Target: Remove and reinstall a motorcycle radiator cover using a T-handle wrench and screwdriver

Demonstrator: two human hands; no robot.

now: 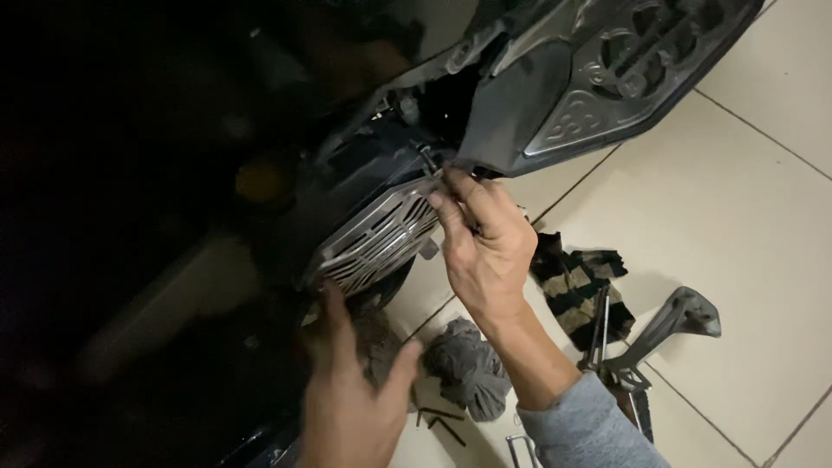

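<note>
We saw two bare hands, without gloves, rings or a watch. The right hand point(482, 247) came from a forearm left uncovered up to a grey sleeve point(582, 432), soft knit, pushed back and bunched at five o'clock. The left hand point(354, 400) at six o'clock showed no sleeve; its wrist was cut off.

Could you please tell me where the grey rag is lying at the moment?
In the head view, the grey rag lies crumpled on the tiled floor at lower centre, just under the right hand's forearm, with the striped cloth to its right.
</note>
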